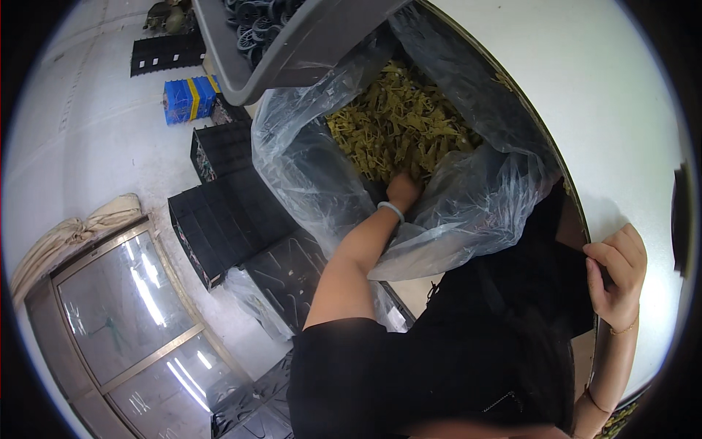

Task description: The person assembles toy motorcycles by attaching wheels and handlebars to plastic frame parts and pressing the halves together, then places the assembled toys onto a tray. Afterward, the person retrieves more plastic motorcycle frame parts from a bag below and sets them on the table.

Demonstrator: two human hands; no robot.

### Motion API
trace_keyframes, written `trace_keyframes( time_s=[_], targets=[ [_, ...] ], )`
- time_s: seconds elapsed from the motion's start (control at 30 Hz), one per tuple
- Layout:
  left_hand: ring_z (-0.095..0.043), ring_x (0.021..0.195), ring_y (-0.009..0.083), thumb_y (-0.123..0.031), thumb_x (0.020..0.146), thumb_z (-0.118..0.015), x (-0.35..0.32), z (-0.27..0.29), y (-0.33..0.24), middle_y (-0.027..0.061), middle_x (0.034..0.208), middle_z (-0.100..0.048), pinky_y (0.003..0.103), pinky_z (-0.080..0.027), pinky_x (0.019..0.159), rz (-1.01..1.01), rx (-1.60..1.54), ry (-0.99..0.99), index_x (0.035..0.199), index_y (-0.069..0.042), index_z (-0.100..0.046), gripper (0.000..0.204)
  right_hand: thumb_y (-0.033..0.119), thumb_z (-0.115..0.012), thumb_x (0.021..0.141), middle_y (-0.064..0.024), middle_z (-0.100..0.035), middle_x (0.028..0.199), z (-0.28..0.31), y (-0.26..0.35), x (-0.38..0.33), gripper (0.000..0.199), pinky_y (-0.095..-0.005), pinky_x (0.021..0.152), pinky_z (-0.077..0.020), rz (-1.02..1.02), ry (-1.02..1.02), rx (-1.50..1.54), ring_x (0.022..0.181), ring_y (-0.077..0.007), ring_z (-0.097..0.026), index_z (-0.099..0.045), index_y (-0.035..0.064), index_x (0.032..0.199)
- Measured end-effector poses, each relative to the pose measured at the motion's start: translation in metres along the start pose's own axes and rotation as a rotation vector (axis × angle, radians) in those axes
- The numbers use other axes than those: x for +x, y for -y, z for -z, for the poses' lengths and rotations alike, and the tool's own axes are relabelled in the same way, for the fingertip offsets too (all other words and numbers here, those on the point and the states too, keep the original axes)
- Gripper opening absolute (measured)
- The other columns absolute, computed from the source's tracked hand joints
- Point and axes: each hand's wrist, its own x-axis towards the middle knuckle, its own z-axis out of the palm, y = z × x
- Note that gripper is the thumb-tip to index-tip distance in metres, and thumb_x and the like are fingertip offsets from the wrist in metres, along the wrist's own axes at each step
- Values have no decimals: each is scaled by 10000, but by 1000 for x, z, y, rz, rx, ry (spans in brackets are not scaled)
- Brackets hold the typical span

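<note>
My left hand (403, 192), with a pale band at its wrist, reaches down into a clear plastic bag (296, 164) that stands open. It touches a heap of small olive-green moulded plastic pieces (402, 117) inside the bag. Its fingertips are buried among the pieces, so I cannot see what they grip. On the right, my right hand (619, 274) rests at the edge of a white tabletop (585, 110). Its fingers are bent, the thumb stands apart from them, and no object shows between them.
A grey bin (292, 55) holding dark ring-shaped parts overhangs the bag's far left side. Black crates (227, 219) stand left of the bag, with a blue box (186, 101) beyond. A metal-framed glass door (124, 300) is at lower left.
</note>
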Motion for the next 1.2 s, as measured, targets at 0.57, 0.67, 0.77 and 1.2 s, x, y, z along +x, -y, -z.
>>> trace_keyframes(
  time_s=[0.57,0.67,0.77,1.2],
  targets=[
    [-399,1186,429,-232,718,-738,33,0,64,251,1276,-455,475,-350,1002,-316,-88,-520,1092,-101,-659,405,-3,-659,567,-75,-486,623,10,3,9,175,-352,526,-347,68,-41,96,582,-252,-443,-610,30,731],
    [-443,1152,369,-179,763,-713,-26,45,-13,223,1228,-494,450,-373,969,-375,-246,-557,1049,-38,-645,326,37,-690,587,-76,-494,665,16,-14,-3,190,-377,553,-398,97,-29,125,607,-266,-485,-611,49,759],
    [-462,1172,224,-32,809,-650,-120,117,-82,113,1290,-394,320,-427,964,-568,-499,-653,1110,11,-601,308,80,-703,637,-64,-510,666,5,-28,-6,148,-373,587,-429,203,-78,213,633,-257,-508,-624,63,762],
    [-465,1139,315,-104,789,-628,-309,137,-512,147,1221,-508,399,-422,897,-2212,361,-904,1035,-77,-679,253,161,-633,671,-95,-606,751,7,-26,-32,115,-395,752,-485,226,-84,315,834,-281,-576,-628,53,710]
  ],
)
